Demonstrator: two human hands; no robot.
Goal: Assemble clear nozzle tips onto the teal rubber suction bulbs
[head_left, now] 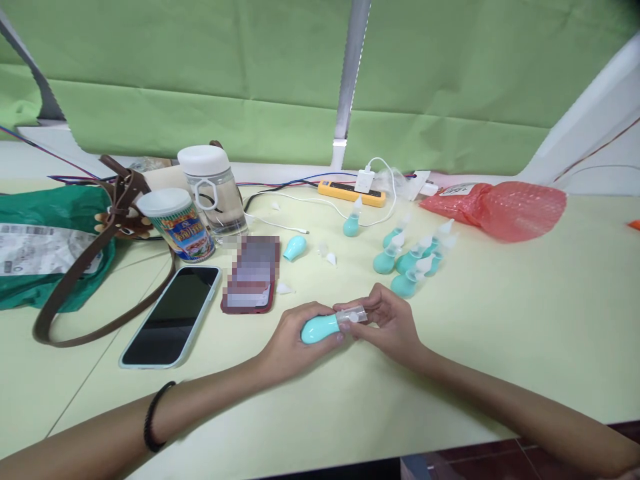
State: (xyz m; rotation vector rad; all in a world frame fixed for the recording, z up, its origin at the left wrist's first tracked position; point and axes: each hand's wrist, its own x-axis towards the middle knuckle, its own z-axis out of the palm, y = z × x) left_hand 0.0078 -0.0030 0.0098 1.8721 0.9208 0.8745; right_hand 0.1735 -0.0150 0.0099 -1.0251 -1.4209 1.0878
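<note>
My left hand is closed around a turquoise squeeze bulb, which lies sideways above the table. A clear tube piece sits at the bulb's neck, and my right hand pinches it between thumb and fingers. Beyond my hands, a second bare bulb rests on its side. Small white tips lie scattered around it. To the right stands a group of turquoise bulbs with pale pointed tips, and a similar one is farther back.
At left are a dark-screened phone, a red-edged phone, a printed cup, a water bottle, a brown strap and a green bag. A yellow power strip and red bubble wrap lie at the back.
</note>
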